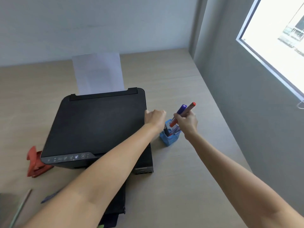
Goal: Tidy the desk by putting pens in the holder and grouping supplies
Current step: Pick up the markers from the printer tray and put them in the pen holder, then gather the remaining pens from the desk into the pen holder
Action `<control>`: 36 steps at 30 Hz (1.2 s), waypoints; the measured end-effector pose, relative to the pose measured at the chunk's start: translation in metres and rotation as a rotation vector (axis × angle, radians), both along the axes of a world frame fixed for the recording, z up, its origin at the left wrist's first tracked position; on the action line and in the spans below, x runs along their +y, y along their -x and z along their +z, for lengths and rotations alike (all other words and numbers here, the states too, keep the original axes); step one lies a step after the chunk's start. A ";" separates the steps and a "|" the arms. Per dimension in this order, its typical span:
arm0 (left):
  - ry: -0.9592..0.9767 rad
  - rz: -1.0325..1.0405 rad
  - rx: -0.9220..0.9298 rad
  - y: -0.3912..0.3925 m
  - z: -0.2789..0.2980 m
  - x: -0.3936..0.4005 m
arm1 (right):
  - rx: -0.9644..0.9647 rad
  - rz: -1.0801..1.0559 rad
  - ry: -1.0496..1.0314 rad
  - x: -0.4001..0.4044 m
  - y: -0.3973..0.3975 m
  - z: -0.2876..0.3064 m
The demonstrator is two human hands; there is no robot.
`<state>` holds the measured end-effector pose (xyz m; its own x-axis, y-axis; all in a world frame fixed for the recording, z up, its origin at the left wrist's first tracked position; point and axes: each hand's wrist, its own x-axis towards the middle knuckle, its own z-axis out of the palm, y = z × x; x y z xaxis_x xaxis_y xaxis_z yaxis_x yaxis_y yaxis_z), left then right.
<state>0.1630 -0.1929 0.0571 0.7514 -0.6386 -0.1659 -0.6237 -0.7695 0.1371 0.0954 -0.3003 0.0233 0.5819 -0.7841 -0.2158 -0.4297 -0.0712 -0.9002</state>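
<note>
Markers are gripped in the right hand [186, 123]: a blue marker [182, 109] and a red marker [190, 107], both pinched together by closed fingers [180, 116] and tilted, caps pointing up and away from the knuckles. Directly under those fingers a blue mesh pen holder [168, 137] is seen on the desk [181, 170], with several pens already standing inside; the red marker's lower end is reaching into its mouth. The left hand [155, 118] is curled into a loose fist just beside the holder's left side, its fingers folded inward at the right edge of a black printer [93, 124]; whether anything is held within that fist cannot be told. White paper [97, 73] is standing in the printer's rear tray, well beyond both hands. Far to the left of the fingers, a red hole punch [35, 162] is partly hidden behind the printer's front corner. Nearer the person, below the left forearm, a blue pen [49, 197] and a pale green pencil [19, 209] are lying loose on the desk.
</note>
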 end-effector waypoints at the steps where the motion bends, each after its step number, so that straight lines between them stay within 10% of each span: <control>1: -0.037 -0.007 -0.007 0.000 -0.004 -0.004 | 0.027 0.027 0.031 -0.003 -0.002 -0.002; 10: -0.149 -0.078 -0.030 0.011 -0.024 -0.004 | 0.200 0.243 0.147 -0.017 0.001 -0.019; 18: 0.252 -0.091 -0.035 0.007 0.032 0.045 | 0.080 0.213 0.380 -0.016 0.011 0.004; 25: 0.538 0.153 0.119 -0.016 0.071 0.216 | -0.315 0.298 0.547 0.084 0.003 0.068; 36: 0.255 0.614 0.273 -0.011 -0.060 0.477 | -0.339 0.928 0.814 0.313 0.015 0.019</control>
